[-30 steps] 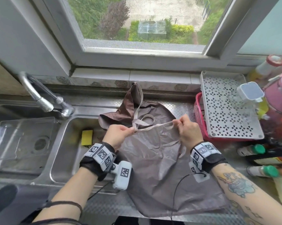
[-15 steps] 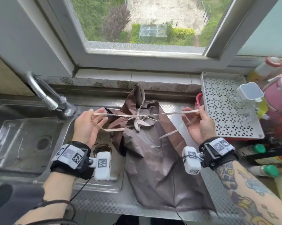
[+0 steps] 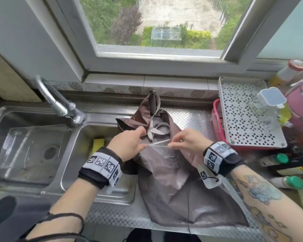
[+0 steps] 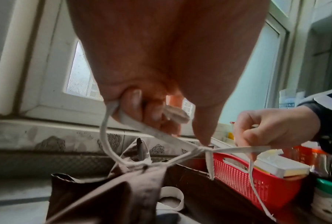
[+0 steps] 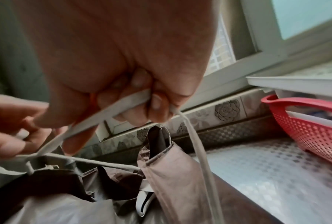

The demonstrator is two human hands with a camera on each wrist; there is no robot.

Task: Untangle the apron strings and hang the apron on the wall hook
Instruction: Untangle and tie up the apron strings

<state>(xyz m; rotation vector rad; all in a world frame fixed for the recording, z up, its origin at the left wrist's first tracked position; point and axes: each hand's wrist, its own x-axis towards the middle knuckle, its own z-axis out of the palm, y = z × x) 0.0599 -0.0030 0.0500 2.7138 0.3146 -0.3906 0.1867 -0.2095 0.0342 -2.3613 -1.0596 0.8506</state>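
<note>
The hands are now drawn close together over the far part of the apron (image 3: 173,172), where half a second ago they were spread wide apart with the strings (image 3: 158,144) stretched taut between them. The left hand (image 3: 128,145) is seen with fingers curled round one pale string, a loop of it passing through the fist in the left wrist view. The right hand (image 3: 185,144) is likewise closed, its fingers pinching a flat length of string whose free tail hangs down toward the desk (image 3: 190,117).

A small tight knot (image 4: 201,150) is shown in the left wrist view, just beside the left thumb tip, with strands running from it to both hands and down to the apron hem. The knot is judged not yet undone; the wide pull appears to have cinched or located it, and closer finger work on it is likely called for next.

The brown apron lies crumpled on the steel desk between the sink (image 3: 87,137) on the left and the red basket (image 3: 217,123) on the right, its neck loop (image 3: 162,127) resting on the cloth. Compared with the earlier frames, the apron body is little shifted. No wall hook is in view, so hanging is taken to be some way off.
</note>
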